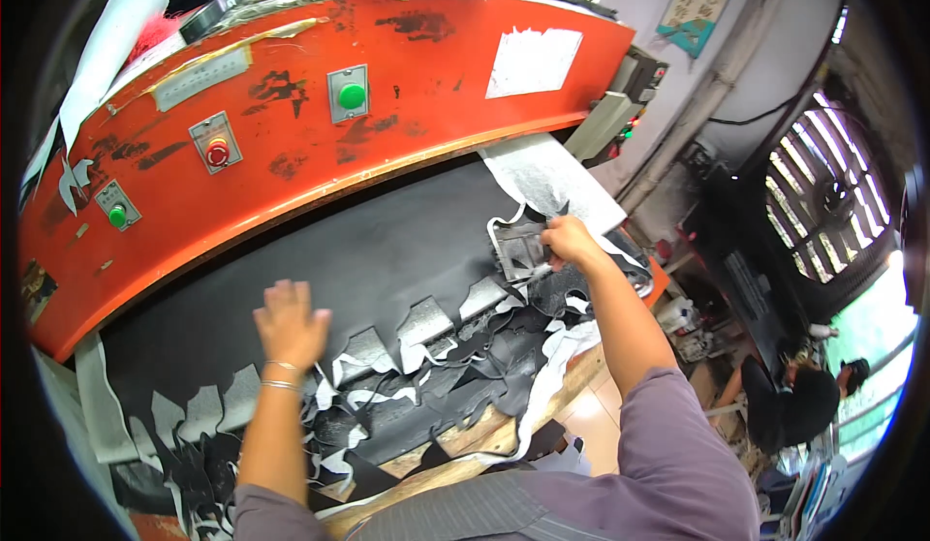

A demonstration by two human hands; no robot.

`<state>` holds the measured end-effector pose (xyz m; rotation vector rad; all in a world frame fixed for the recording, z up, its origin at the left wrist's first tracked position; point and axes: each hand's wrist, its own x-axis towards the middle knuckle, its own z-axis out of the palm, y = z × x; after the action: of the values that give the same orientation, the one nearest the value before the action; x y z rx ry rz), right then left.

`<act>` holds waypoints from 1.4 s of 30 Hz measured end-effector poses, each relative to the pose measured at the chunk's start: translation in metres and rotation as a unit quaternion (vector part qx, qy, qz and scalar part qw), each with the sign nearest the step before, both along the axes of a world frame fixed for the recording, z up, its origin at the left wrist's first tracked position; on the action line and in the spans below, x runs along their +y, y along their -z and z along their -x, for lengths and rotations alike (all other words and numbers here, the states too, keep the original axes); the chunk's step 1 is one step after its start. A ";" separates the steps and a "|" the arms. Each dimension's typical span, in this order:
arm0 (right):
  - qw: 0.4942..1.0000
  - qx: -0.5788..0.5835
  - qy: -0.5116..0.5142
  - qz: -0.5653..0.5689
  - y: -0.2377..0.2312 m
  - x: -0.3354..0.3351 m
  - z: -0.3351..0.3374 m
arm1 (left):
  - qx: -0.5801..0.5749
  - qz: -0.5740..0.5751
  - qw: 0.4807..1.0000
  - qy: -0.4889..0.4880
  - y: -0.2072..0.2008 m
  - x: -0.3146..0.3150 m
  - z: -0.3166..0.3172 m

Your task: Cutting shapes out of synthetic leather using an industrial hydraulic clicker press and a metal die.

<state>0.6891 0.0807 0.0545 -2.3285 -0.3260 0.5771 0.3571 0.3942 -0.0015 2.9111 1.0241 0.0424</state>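
A wide black leather-like sheet (387, 221) lies on the bed of an orange press. My left hand (291, 326) rests over its near part, fingers spread and holding nothing; it is slightly blurred. At the sheet's right end, my right hand (572, 241) has its fingers closed on the edge of a boxy metal cutting die (520, 250). The exact grip is partly hidden by the fingers. Notched cut-outs run along the sheet's near edge, where pale backing (426, 320) shows.
Tangled black and white offcuts (465, 371) cover the near side of the bed. The press front (426, 57) carries green buttons (352, 96) and a red button (217, 154). A white sheet (562, 178) lies at right. Another person (799, 405) sits far right, below a large fan (833, 197).
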 end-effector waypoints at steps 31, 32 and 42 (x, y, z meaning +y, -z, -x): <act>0.826 -0.292 -0.455 -0.162 0.071 0.031 -0.012 | -0.307 0.239 0.921 -0.021 0.019 -0.222 -0.101; 0.826 -0.305 -0.446 -0.160 0.069 0.030 -0.010 | -0.308 0.257 0.916 -0.022 0.019 -0.221 -0.102; 0.821 -0.285 -0.462 -0.177 0.075 0.022 -0.017 | -0.350 0.301 0.887 -0.036 0.023 -0.218 -0.100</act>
<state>0.7060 0.1029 -0.0209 -1.8024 -1.7412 0.1775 0.4568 0.1758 -0.0244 2.0291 0.8060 0.6079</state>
